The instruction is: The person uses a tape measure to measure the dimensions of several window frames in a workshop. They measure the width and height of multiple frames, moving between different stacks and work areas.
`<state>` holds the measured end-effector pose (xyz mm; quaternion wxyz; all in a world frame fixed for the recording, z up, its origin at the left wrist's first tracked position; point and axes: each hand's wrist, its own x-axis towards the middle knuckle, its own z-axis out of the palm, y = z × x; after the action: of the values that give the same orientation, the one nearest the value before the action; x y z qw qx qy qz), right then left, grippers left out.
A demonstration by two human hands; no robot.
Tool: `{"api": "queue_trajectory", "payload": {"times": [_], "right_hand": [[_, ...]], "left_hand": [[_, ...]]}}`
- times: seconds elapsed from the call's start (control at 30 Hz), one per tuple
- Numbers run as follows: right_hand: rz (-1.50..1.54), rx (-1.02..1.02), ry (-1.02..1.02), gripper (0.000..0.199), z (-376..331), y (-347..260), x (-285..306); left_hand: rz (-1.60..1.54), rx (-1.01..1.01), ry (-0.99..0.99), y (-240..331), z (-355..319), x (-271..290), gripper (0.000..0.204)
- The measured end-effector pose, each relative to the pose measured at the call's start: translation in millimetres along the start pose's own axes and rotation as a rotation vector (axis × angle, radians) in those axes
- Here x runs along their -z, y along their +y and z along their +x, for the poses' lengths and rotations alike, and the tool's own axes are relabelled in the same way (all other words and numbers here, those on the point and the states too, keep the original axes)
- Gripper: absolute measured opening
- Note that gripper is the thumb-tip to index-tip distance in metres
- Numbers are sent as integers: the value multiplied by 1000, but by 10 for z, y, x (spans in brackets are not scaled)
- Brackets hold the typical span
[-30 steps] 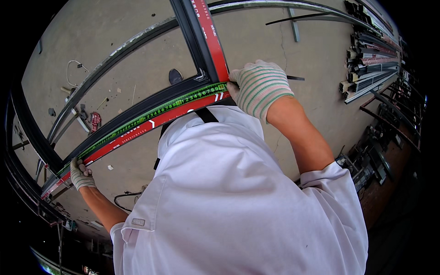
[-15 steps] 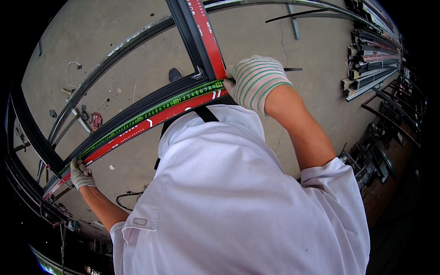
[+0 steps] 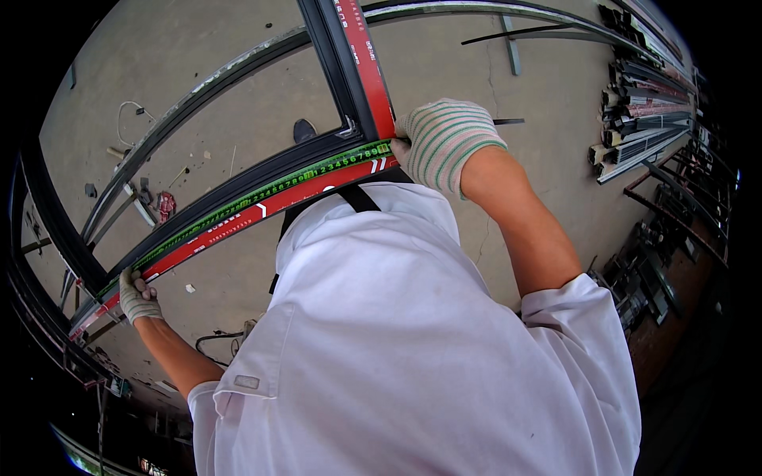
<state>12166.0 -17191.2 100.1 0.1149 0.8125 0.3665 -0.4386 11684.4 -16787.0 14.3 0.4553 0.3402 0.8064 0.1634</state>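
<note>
A green tape measure [image 3: 274, 187] lies stretched along the near bar of a dark metal frame [image 3: 230, 198], whose outer face carries red film [image 3: 290, 198]. At the frame's right corner my right hand [image 3: 450, 144], in a striped knit glove, is closed around the tape's end; its fingertips are partly hidden. My left hand [image 3: 138, 296], also gloved, is closed on the tape at the bar's far left end, with its fingers curled over the edge. A second bar with red film [image 3: 367, 67] runs away from the right corner.
Beyond the near bar, a long dark rail [image 3: 214, 83] curves across. Stacked metal profiles [image 3: 647, 107] lie at the right, with a dark metal rack [image 3: 686, 198] below them. Red scrap [image 3: 166, 206] and small debris are scattered on the concrete floor. A dark shoe [image 3: 304, 131] shows inside the frame.
Both hands keep their hold on the tape at either end. The view has shifted slightly; otherwise the tape and frame look the same.
</note>
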Motion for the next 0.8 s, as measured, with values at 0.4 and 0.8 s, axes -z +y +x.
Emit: {"api": "queue_trajectory", "payload": {"times": [0.4, 0.8], "right_hand": [[-11, 4, -22, 28, -1, -21, 34], [-23, 23, -1, 31, 8, -9, 16]], "left_hand": [[-12, -7, -31, -34, 105, 70, 30], [14, 38, 80, -22, 58, -24, 34]]}}
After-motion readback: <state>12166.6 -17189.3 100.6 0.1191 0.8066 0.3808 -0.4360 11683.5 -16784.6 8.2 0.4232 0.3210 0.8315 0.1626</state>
